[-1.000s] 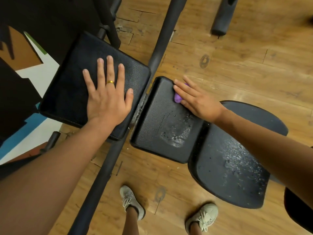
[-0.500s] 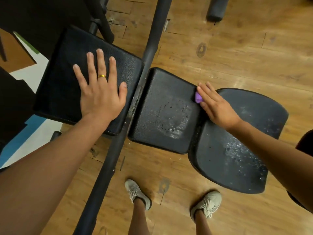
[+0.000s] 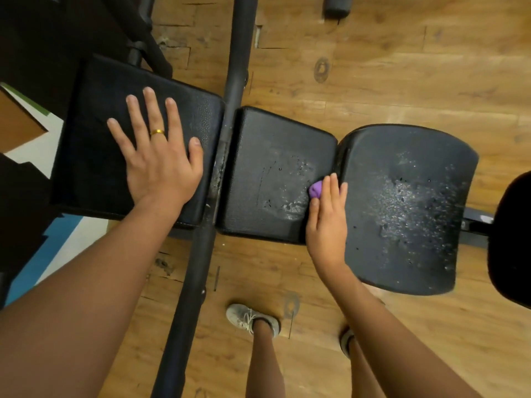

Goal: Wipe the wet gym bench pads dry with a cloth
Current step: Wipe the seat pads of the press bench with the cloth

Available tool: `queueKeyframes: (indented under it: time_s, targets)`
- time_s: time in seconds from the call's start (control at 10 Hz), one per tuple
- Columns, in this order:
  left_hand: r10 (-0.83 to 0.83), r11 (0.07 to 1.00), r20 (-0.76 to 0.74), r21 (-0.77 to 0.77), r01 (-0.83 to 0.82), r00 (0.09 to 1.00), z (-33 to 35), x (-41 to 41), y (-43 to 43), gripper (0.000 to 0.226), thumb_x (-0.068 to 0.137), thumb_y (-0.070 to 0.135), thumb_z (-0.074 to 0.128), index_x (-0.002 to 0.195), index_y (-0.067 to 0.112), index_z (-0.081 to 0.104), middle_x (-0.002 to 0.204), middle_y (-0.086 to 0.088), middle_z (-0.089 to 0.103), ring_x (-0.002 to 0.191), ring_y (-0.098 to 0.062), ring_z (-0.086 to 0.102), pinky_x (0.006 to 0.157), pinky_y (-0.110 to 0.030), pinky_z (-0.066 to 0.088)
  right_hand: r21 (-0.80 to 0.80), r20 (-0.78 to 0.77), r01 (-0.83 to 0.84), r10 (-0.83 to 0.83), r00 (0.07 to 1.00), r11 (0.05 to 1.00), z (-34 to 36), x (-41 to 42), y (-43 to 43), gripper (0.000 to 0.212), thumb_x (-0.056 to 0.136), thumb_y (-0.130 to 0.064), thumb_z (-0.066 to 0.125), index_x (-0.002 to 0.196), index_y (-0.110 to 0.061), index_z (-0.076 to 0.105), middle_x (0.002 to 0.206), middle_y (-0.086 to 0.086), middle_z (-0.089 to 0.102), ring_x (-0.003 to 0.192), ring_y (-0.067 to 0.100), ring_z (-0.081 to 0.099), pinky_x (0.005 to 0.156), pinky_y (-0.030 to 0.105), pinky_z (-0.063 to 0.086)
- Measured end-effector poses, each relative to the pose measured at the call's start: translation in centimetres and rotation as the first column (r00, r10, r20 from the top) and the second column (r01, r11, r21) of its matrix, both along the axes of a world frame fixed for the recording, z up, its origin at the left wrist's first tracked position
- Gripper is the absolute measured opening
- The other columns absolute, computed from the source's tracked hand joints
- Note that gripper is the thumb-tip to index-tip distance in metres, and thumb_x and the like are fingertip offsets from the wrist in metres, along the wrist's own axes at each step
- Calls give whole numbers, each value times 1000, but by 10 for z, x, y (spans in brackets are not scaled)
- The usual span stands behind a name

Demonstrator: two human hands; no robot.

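Note:
Three black bench pads lie side by side. My left hand (image 3: 156,165) rests flat, fingers spread, on the left pad (image 3: 94,139). The middle pad (image 3: 264,156) has a wet patch with droplets on its right half. Many water drops cover the wide right pad (image 3: 402,196). My right hand (image 3: 327,222) presses a small bunched purple cloth (image 3: 315,189) with straight fingers at the seam between the middle and right pads, toward their near side. Most of the cloth is hidden under the fingers.
A black metal bar (image 3: 238,53) of the bench frame runs across between the left and middle pads. My two feet in pale shoes (image 3: 250,317) stand on the wooden floor below the pads. A black roller (image 3: 336,5) lies at the top, and a dark round object (image 3: 514,239) is at the right edge.
My right hand has slid the purple cloth from the far side of the middle pad to its right edge, then toward me along the seam. My left hand stays flat on the left pad.

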State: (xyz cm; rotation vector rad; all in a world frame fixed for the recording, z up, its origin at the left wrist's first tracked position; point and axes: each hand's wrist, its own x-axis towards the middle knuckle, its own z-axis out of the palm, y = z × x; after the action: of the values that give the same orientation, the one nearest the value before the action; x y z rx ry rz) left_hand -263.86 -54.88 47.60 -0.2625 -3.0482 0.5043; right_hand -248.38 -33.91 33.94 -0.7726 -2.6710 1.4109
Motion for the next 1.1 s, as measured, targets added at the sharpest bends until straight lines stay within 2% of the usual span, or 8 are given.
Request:
queueKeyframes:
  time_s: [0.1, 0.3, 0.4, 0.5, 0.7, 0.8, 0.9, 1.1]
  targets:
    - [-4, 1000, -7, 3, 4, 1000, -1, 0, 0, 67, 105, 45, 25, 161, 10, 12, 168, -19, 2, 155, -39, -1, 120, -67, 5, 39, 29, -5, 4, 1000, 999, 1, 22, -15, 50, 110, -24, 37, 158, -8, 30, 167, 0, 22, 157, 20, 3, 122, 24, 15]
    - [-10, 1000, -25, 12, 10, 1000, -4, 1, -2, 68, 104, 45, 26, 160, 9, 14, 168, -20, 4, 154, -40, 1, 120, -67, 5, 79, 19, 9, -10, 1000, 997, -2, -34, 10, 48, 110, -22, 35, 156, -5, 33, 166, 7, 26, 156, 30, 9, 118, 22, 14]
    - [-19, 1000, -25, 15, 19, 999, -4, 0, -1, 68, 103, 45, 26, 160, 9, 14, 168, -20, 4, 154, -40, 2, 120, -66, 5, 65, 3, 30, -30, 1000, 997, -5, -69, 26, 49, 110, -22, 33, 156, -5, 32, 166, 8, 25, 156, 33, 8, 122, 32, 17]
    - [-25, 1000, -33, 13, 26, 999, -4, 1, -1, 68, 104, 45, 26, 160, 8, 14, 167, -20, 5, 154, -41, 2, 120, -67, 6, 50, -19, 44, -43, 999, 998, -6, -77, 30, 50, 110, -23, 33, 157, -6, 30, 167, 7, 24, 156, 31, 7, 122, 32, 17]
    - [-25, 1000, -39, 19, 26, 999, -5, 0, -2, 68, 104, 45, 25, 160, 8, 14, 167, -20, 5, 154, -41, 2, 120, -67, 6, 0, -7, 70, -70, 998, 998, -2, 4, -10, 50, 110, -24, 37, 157, -7, 31, 166, 3, 26, 156, 26, 7, 125, 34, 18]
    - [-32, 999, -39, 19, 33, 999, -5, 0, -2, 68, 104, 45, 25, 160, 8, 14, 167, -21, 5, 154, -41, 3, 120, -67, 7, -3, 25, 75, -75, 997, 997, 5, 42, -35, 50, 110, -23, 37, 157, -7, 31, 166, 2, 25, 156, 25, 5, 124, 29, 14]
    - [-31, 999, -45, 13, 32, 999, -6, 0, -3, 68, 104, 45, 25, 160, 8, 14, 167, -21, 5, 154, -41, 3, 120, -67, 7, 1, 35, 74, -74, 997, 997, 5, 40, -38, 48, 110, -23, 36, 156, -6, 33, 166, 3, 26, 156, 26, 4, 123, 28, 14]
    - [-41, 999, -47, 13, 41, 998, -6, 0, -4, 68, 104, 45, 24, 160, 9, 14, 167, -21, 6, 154, -41, 2, 121, -66, 6, 17, -4, 56, -56, 998, 998, -4, -47, 9, 45, 110, -18, 34, 151, -1, 38, 164, 13, 29, 154, 41, 12, 125, 43, 20]
